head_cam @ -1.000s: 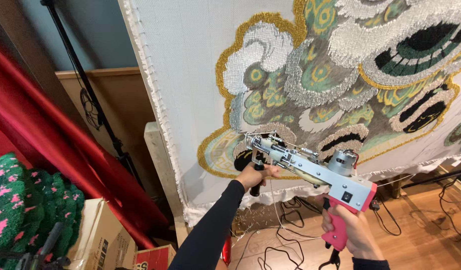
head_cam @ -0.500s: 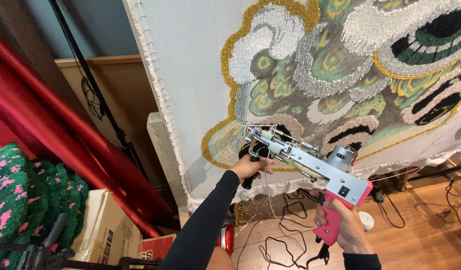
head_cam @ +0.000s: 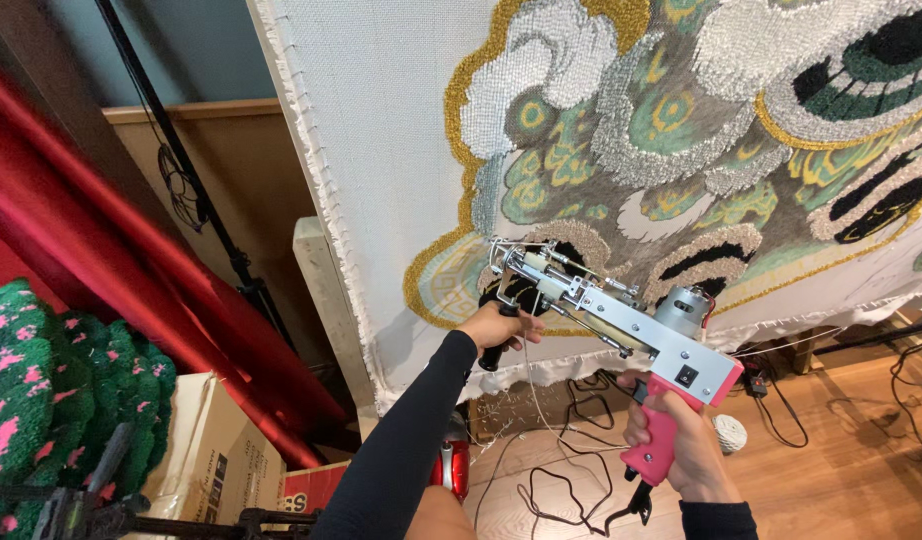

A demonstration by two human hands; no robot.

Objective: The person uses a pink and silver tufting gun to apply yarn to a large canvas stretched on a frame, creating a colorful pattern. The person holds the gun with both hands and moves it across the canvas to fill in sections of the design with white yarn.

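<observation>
I hold a tufting gun (head_cam: 621,320) with a silver body and pink grip against a stretched white cloth (head_cam: 381,130). My left hand (head_cam: 499,328) grips the gun's black front handle. My right hand (head_cam: 681,450) is wrapped around the pink rear grip. The gun's needle end (head_cam: 501,262) touches the lower left of a tufted pattern (head_cam: 681,130) in gold, silver, green, brown and black yarn. A thin yarn strand (head_cam: 536,400) hangs from the gun.
A wooden frame post (head_cam: 331,310) holds the cloth's edge. Black cables (head_cam: 571,480) lie on the wooden floor. A white yarn ball (head_cam: 726,432) sits below the gun. A cardboard box (head_cam: 216,460), red drape (head_cam: 131,280) and green-pink tufted piece (head_cam: 41,400) are at left.
The view has shifted slightly, so the cloth and gun sit a little lower and rightward in frame. Both hands keep the same grip on the gun against the cloth.
</observation>
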